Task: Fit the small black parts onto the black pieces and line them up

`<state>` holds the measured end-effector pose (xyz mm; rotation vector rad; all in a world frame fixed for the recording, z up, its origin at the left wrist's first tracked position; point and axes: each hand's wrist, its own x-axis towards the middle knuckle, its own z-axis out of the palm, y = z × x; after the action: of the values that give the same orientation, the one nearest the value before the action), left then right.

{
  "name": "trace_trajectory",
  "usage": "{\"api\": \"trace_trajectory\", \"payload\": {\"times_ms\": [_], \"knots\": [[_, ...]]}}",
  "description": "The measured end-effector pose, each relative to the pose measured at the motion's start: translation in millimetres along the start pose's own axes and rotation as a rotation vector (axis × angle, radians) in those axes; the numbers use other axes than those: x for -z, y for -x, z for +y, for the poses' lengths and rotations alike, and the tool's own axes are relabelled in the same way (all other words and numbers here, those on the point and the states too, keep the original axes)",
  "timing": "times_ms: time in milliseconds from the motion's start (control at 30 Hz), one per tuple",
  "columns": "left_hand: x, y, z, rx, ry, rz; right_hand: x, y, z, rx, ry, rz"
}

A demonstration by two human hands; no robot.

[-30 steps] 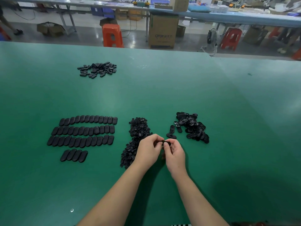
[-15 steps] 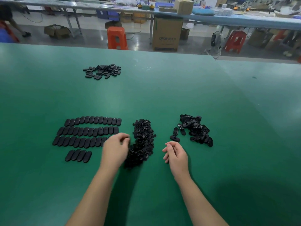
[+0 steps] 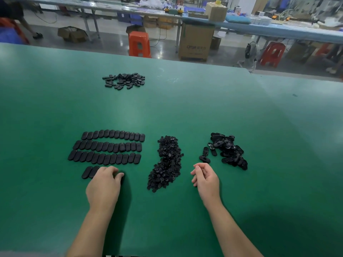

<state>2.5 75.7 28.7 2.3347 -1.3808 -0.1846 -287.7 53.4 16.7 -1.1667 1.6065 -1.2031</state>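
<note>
Facing both hands, a cardboard box (image 3: 196, 41) reads "QTOR".

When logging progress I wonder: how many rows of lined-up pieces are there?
4, all at left: far row, second row, third row, and a short nearest row, partly hidden under the left hand.

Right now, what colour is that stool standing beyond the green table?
The stool is orange-red, seen clearly in the head view.
</note>
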Motion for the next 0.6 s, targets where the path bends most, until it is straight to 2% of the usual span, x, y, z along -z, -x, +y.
{"api": "trace_trajectory", "payload": {"times_ms": [267,400,500,600], "knots": [[-1,-9,-14,-0.048,0.028,0.097,0,1,0,0.000,0.031,-0.007],[-3,-5,-5,-0.075,0.192,0.155,0,1,0,0.007,0.052,-0.005],[-17,4,22,-0.167,0.428,0.016,-1,1,0,0.006,0.065,-0.001],[-35,8,53,-0.290,0.419,-0.102,-3,1,-1,0.014,0.095,0.000]]}}
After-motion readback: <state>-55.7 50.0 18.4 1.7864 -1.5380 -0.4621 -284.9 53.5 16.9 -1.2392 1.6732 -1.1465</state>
